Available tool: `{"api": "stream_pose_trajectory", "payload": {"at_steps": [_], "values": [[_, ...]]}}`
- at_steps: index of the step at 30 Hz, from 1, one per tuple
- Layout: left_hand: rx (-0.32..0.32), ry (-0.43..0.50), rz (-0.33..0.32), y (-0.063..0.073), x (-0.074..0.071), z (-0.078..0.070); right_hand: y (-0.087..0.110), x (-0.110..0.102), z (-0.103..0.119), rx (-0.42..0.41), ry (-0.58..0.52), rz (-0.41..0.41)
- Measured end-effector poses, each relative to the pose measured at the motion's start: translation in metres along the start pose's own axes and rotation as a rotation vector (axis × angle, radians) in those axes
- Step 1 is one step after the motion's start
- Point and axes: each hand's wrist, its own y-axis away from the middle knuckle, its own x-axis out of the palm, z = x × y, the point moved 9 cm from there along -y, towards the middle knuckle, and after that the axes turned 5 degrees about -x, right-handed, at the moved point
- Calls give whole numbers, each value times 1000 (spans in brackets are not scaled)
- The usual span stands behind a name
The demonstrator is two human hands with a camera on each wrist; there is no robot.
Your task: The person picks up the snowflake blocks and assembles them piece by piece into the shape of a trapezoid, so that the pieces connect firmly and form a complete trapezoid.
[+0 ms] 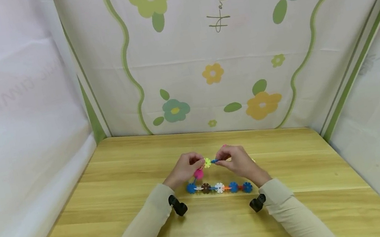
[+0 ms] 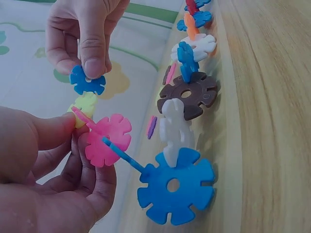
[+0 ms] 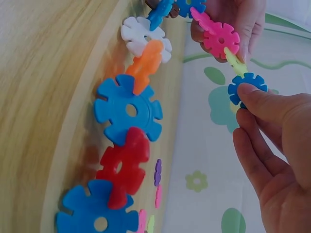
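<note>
My left hand [image 1: 184, 168] pinches a yellow notched snowflake disc [image 1: 207, 163] between thumb and fingers. A blue notched disc [image 3: 255, 80] is pinched by my right hand [image 1: 235, 161], its edge at the yellow disc's edge. Slotted to the yellow disc is a pink piece [image 2: 114, 138], its discs at my left fingers. From there a thin blue disc seen edge-on leads down to a larger-looking blue disc [image 2: 194, 187] at the corner of the chain. Along the near side run a brown disc [image 1: 206, 188], a white disc [image 1: 219, 188] and blue discs [image 1: 247, 187], with orange and red ones between.
Loose discs lie on the wooden table [image 1: 207, 227] behind the chain, among them a purple one [image 3: 158, 172] and a pink one [image 3: 158, 196]. A flower-printed cloth [image 1: 179, 53] hangs along the table's far edge, with white cloth at both sides.
</note>
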Motion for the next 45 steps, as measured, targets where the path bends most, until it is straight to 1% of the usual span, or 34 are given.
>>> {"api": "stream_pose_trajectory", "payload": {"at_steps": [4, 8, 12, 15, 18, 20, 22, 25, 27, 30, 35, 39, 42, 45], "values": [[23, -7, -11, 0, 0, -1, -1, 1, 7, -49, 26, -18], [26, 5, -51, 1, 0, 0, -2, 2, 14, -112, 73, -47], [-6, 19, -106, 3, 0, 3, -2, 4, 18, -170, 75, -79], [-47, 27, -135, 5, 2, 5, -2, 5, 20, -203, 56, -100], [-76, 35, -143, 5, 2, 5, -2, 7, 20, -213, 55, -109], [-83, 38, -141, 6, 1, 3, -3, 9, 20, -209, 72, -96], [-82, 33, -127, 6, 0, 2, -3, 12, 20, -195, 91, -63], [-61, 10, -94, 7, -1, 0, -2, 14, 19, -159, 125, 12], [-49, -4, -69, 6, -1, -2, -1, 11, 16, -125, 142, 53], [-41, -16, -44, 5, -1, -2, 1, 0, 9, -60, 168, 92], [-53, -11, -6, 3, 0, 4, 9, -24, -20, 71, 210, 125], [-72, -5, 17, 1, 2, 9, 21, -39, -47, 169, 206, 156], [-89, 15, 25, 0, 3, 13, 30, -43, -65, 211, 215, 185], [-101, 47, 36, 0, 4, 15, 38, -41, -81, 253, 218, 217]]}}
